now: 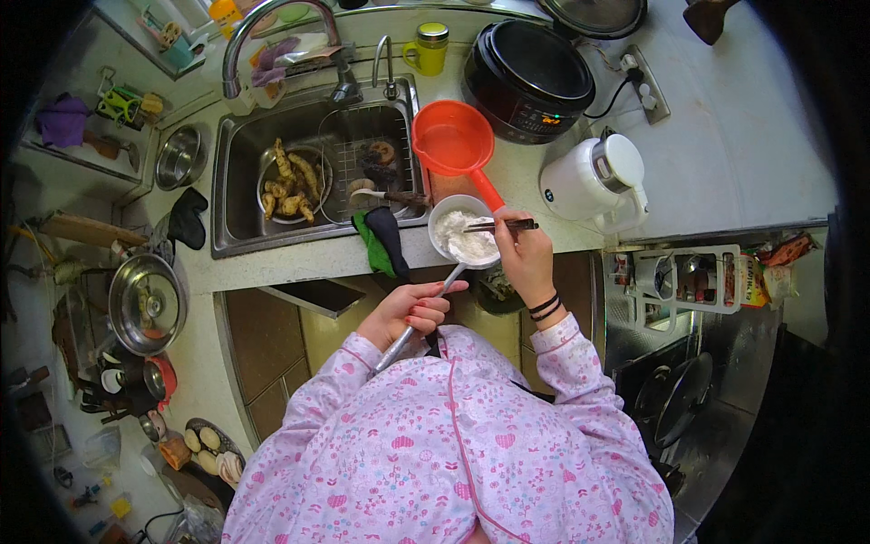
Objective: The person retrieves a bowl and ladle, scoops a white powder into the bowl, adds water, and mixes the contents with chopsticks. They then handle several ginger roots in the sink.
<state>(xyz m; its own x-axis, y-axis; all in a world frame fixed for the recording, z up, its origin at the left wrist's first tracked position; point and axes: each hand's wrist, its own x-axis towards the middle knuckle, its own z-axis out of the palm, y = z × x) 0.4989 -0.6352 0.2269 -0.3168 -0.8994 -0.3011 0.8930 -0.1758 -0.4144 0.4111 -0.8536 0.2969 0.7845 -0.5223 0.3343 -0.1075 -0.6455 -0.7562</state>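
My left hand [412, 311] is closed round the long grey handle [393, 348] of a white bowl-shaped scoop [439, 249], held at the counter's front edge. White powder [457, 226], partly clumped like flour, fills much of the scoop. Dark chopsticks [514, 226] are gripped by my right hand [527, 262], their tips in the powder. Just beyond that hand lies a red plastic water dipper [454, 138], its handle end passing behind my fingers. Left of the scoop, a green and black cloth [380, 241] hangs over the counter edge.
The steel sink [234, 183] holds a bowl of knobbly roots [293, 183], a wire rack [340, 143] and a brush [380, 196]. A black electric cooker [530, 81] and a white kettle [588, 180] stand right. Below the counter is a dark bin-like container [499, 292].
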